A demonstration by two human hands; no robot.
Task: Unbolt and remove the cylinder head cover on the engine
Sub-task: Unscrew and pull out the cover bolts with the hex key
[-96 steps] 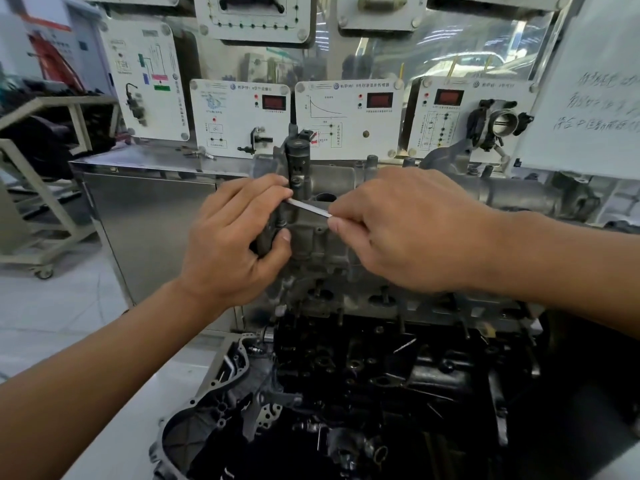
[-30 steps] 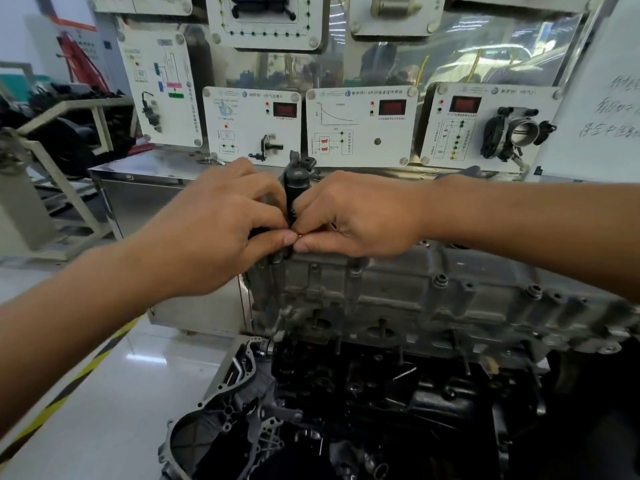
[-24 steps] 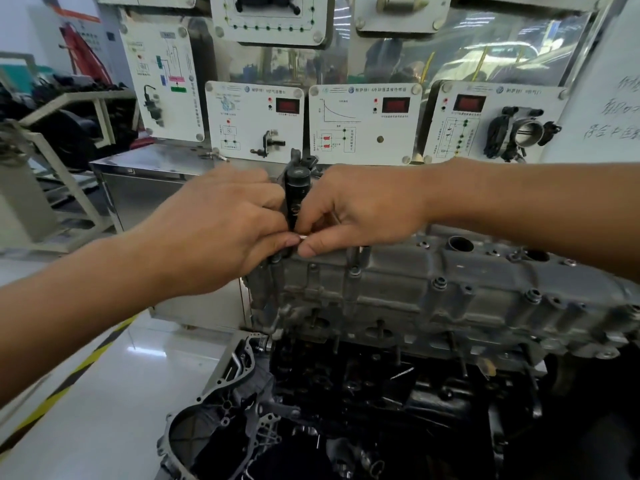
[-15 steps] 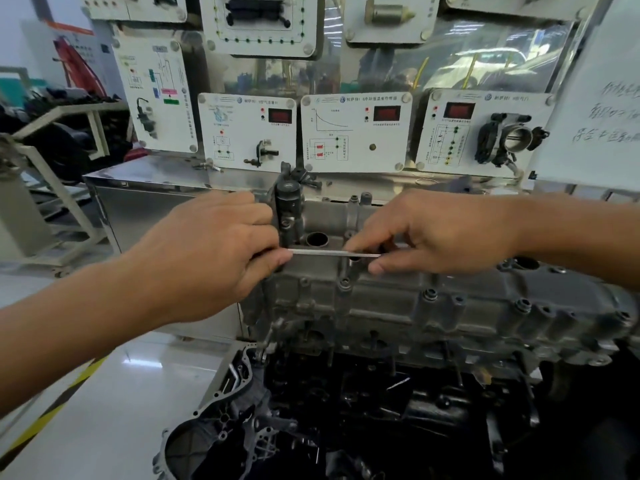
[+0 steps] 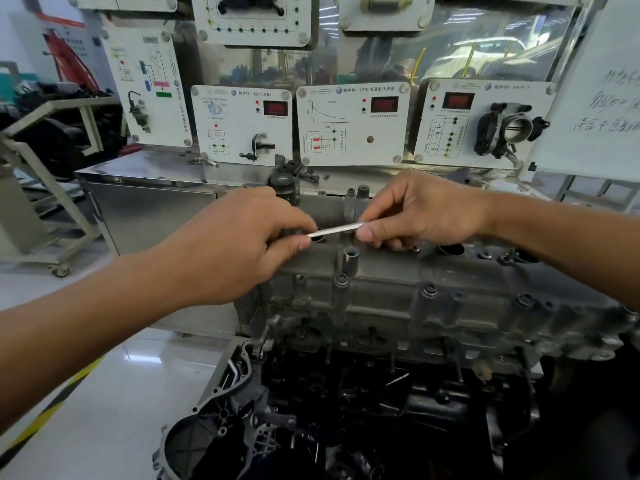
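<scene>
Above the cylinder head cover, which sits bolted atop the dark engine, both hands hold one thin silver rod almost level. The left hand pinches its left end in curled fingers; the right hand pinches its right end. White instrument panels stand behind the cover.

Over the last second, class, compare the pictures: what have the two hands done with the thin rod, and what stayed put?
The right hand slid rightward away from the left hand, baring the rod between them; a second ago their fingertips met. Both hands keep their grip on its ends. The cover stays in place.
</scene>
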